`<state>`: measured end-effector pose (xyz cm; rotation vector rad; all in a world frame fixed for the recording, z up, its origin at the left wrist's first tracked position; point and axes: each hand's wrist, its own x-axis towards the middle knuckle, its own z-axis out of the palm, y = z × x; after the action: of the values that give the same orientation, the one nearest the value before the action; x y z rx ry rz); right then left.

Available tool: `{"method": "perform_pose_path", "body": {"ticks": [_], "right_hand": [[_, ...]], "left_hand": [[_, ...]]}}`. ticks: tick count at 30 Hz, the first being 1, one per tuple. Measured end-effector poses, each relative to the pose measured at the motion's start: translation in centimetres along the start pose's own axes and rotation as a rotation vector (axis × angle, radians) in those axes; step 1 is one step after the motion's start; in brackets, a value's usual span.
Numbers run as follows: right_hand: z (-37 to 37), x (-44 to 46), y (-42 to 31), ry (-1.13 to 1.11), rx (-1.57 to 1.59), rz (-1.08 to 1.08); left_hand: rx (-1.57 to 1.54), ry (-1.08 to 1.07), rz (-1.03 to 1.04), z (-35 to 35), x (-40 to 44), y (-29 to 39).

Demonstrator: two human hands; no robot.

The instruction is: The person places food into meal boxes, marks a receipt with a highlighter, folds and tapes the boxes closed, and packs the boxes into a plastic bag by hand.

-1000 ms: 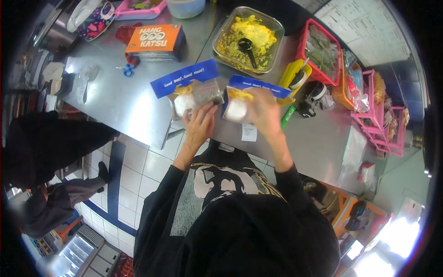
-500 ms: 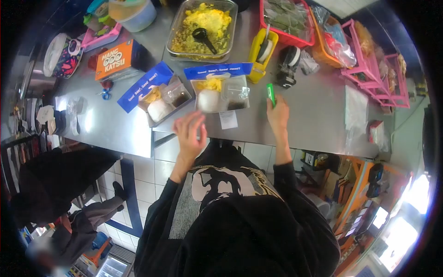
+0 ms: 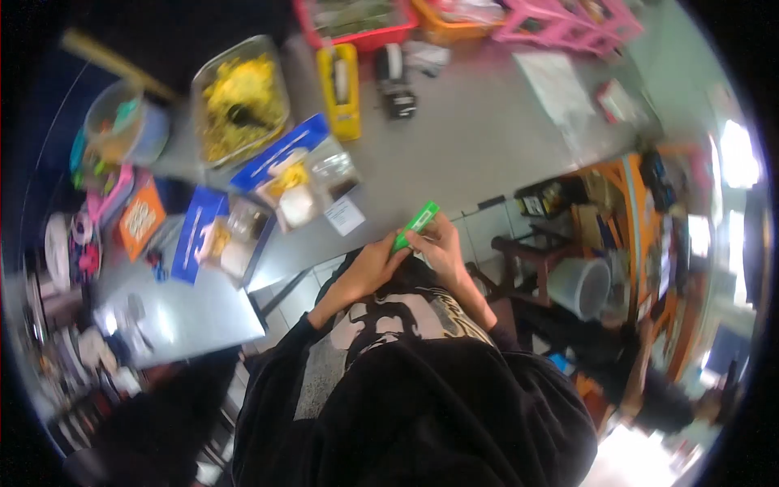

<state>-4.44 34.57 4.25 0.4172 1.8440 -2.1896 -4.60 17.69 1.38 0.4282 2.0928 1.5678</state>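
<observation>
A small, slim green box with a pale label is in front of my body, just off the table's front edge. My left hand is closed round its lower end. My right hand pinches it from the other side. Close by on the metal table, a receipt-like white slip touches an opened meal box with a blue lid flap. Rice, yellow food and a clear lidded cup sit inside. A similar meal box stands to its left.
A glass tray of yellow food with a black spoon stands behind the boxes. Nearby are a yellow tape dispenser, a black device, a red basket and an orange carton. Other people are at both sides.
My right hand has brought the green box down towards my body, and my left hand has left the meal boxes and joined it there. The view has turned to the right.
</observation>
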Motion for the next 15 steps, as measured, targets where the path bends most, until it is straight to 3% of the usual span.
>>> {"method": "perform_pose_path", "body": {"ticks": [1,5,6,8,10,11,13,15], "right_hand": [[0.0,-0.6,0.8,0.077,0.106,-0.016],[0.8,-3.9,-0.1,0.458,0.320,-0.051],[0.7,-3.9,1.4,0.504,0.384,-0.201],[1.5,-6.4,-1.3,0.591,0.590,-0.299],[-3.9,-8.1,0.9,0.895,0.621,-0.545],[-6.1,-9.6,-0.1,1.029,0.669,-0.706],[-8.6,-14.3,-1.1,1.216,0.633,-0.768],[-10.4,-17.7,0.8,1.214,0.666,-0.796]], "left_hand": [[0.112,0.009,0.195,-0.2,0.3,-0.5],[0.235,-0.340,0.083,-2.4,1.5,4.1],[0.292,-0.414,0.073,-2.7,1.9,6.2],[0.365,-0.541,0.105,-3.0,1.9,8.1],[0.494,-0.691,0.238,-4.0,1.3,8.6],[0.510,-0.712,0.270,-4.9,1.1,9.8],[0.252,-0.649,0.409,-7.2,-0.9,13.8],[0.186,-0.409,0.878,-9.6,-3.2,18.5]]}}
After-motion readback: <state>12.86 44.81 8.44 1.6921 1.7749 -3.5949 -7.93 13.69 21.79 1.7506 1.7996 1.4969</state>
